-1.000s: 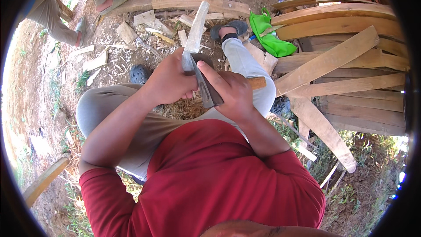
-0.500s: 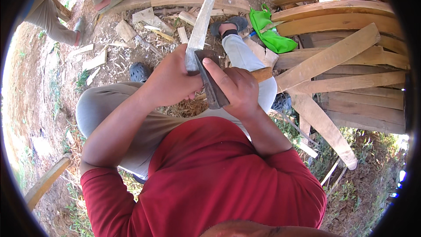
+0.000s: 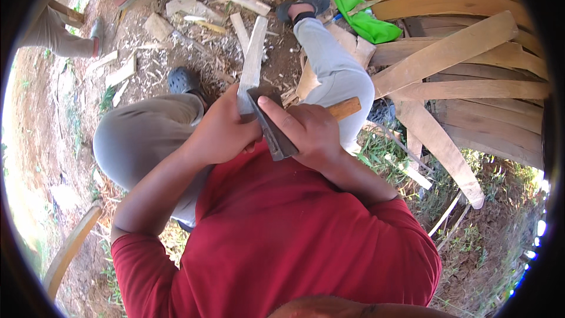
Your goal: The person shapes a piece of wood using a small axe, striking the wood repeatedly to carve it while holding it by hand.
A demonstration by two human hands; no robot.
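My left hand (image 3: pixel 221 128) is closed around the lower end of a long pale grey bar (image 3: pixel 253 53); whether it is stone or wood I cannot tell. The bar points away from me, tilted slightly right. A hatchet with a dark metal head (image 3: pixel 275 135) lies against the bar's lower right side. My right hand (image 3: pixel 312 132) grips it close to the head, index finger stretched along the metal. Its short wooden handle (image 3: pixel 344 108) sticks out to the right beyond my knuckles. My fingers hide part of the bar and hatchet.
Curved wooden boards (image 3: pixel 453 9) are stacked at right, with loose planks (image 3: pixel 438 159) leaning there. A green bag (image 3: pixel 366 15) lies beside them. Wood offcuts (image 3: pixel 182 3) and chips cover the ground ahead. Another person's feet (image 3: pixel 97 35) are at far left. A curved piece (image 3: pixel 73 247) lies lower left.
Both hands, with the bar and hatchet, have come nearer my body and slightly left. My right knee and leg show more fully, and the view has shifted a little.
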